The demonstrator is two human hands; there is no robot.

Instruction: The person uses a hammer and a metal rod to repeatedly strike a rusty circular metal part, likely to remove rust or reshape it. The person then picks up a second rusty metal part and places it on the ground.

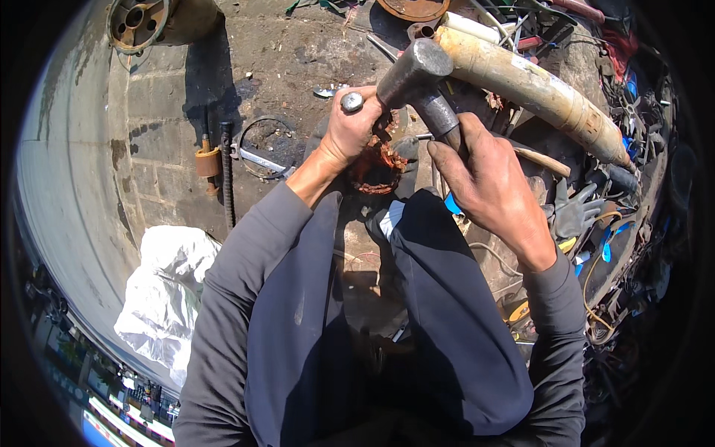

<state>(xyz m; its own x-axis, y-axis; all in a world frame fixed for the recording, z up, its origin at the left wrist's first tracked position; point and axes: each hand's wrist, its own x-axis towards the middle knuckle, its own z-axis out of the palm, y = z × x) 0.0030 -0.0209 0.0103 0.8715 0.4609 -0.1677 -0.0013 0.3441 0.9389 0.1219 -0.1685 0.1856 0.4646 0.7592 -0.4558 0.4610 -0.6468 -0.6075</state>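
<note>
White crumpled sheet (pixel 165 298) far left, rusty cylindrical housing (pixel 192 24) above it. Ribbed steel rod (pixel 227 175) flat on ground. Left hand (pixel 350 132) in a closed fist round a steel bar (pixel 351 102); round end pokes out, rest hidden. Copper windings (pixel 378 173) between the knees and hands, just below left fist. Sledge hammer (pixel 421 74) head beside that fist; right hand (pixel 491 179) wrapped on its handle. Long stained pipe (pixel 540 93), then grey glove (pixel 575 211), right.
</note>
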